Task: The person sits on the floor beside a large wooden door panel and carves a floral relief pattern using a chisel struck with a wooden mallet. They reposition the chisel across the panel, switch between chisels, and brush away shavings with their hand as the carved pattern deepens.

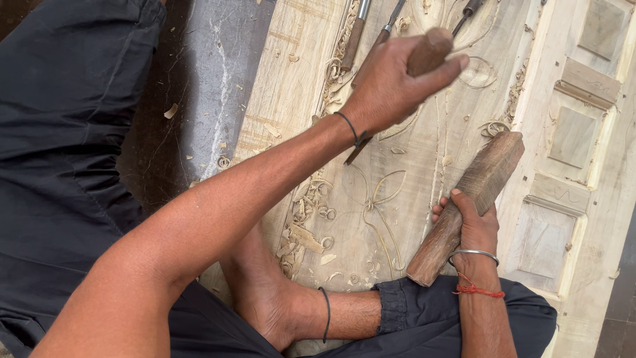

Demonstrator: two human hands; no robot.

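1. On the wide carved wooden panel [424,179], a person in dark clothing is sitting with one bare foot [265,298] resting on the wood.
2. Left hand [397,79]: the fingers are closing fully around the rounded wooden handle of a chisel [427,53], with the thumb lying along its top end. The blade is hidden behind the hand and wrist, with only a dark tip showing just below the wrist, near the incised lines.
3. Right hand [474,222]: the fingers are wrapping tightly around the narrow lower part of a wooden mallet [467,205], a long dark block. The mallet is tilting up and to the right, its broad end lying over the panel's framed border.
4. A metal bangle [474,253] and a red thread [477,290] are circling the right wrist.
5. Spare chisels [371,30] are lying at the top of the panel, well apart from the mallet.
6. Curled wood shavings [305,219] are lying near the foot and beside the leaf-shaped outline.
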